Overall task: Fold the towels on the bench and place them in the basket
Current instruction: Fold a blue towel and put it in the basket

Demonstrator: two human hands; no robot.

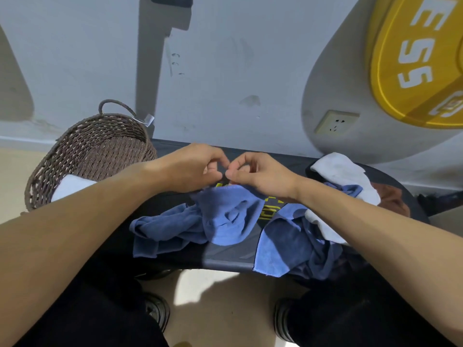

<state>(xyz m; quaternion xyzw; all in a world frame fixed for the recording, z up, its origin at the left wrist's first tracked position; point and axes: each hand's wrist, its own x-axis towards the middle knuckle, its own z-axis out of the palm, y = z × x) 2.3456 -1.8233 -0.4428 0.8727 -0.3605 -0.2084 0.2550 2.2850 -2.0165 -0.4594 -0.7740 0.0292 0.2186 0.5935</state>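
Now both hands, left hand (193, 169) and right hand (260, 175), pinch the blue towel's (225, 216) far edge above the bench (230, 260); the basket (100, 151) stands left.

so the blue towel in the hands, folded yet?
Not folded. The blue towel hangs crumpled from both hands, left hand and right hand pinching its top edge.

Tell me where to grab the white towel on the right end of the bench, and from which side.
Pinch the white towel at its raised upper edge, coming from above with the right hand. It lies crumpled on top of the pile, and that edge looks free of the blue towels below.
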